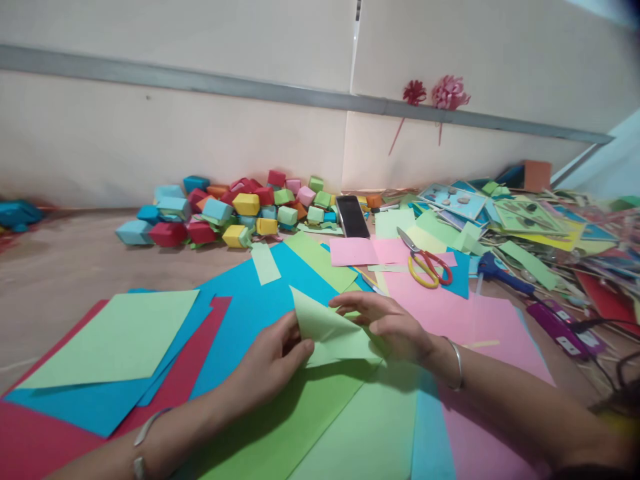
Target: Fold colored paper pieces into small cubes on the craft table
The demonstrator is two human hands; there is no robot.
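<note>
A pale green sheet of paper (333, 333), creased and partly folded, is held up above the coloured sheets in the middle. My left hand (277, 350) pinches its left edge between thumb and fingers. At its right side is my right hand (385, 320), with curved fingers behind the paper and slightly blurred; whether they grip it I cannot tell. Beneath lie a darker green sheet (300, 413) and a large blue sheet (240, 313). To the left, another pale green sheet (120, 333) rests on blue and red paper.
Small folded paper boxes (245, 203) are heaped along the wall. Beside them a phone (353, 217) leans, and scissors (423, 260) lie on pink paper (480, 320). On the right are a blue glue gun (505, 275), a purple power strip (565, 330) and piled paper scraps (535, 267).
</note>
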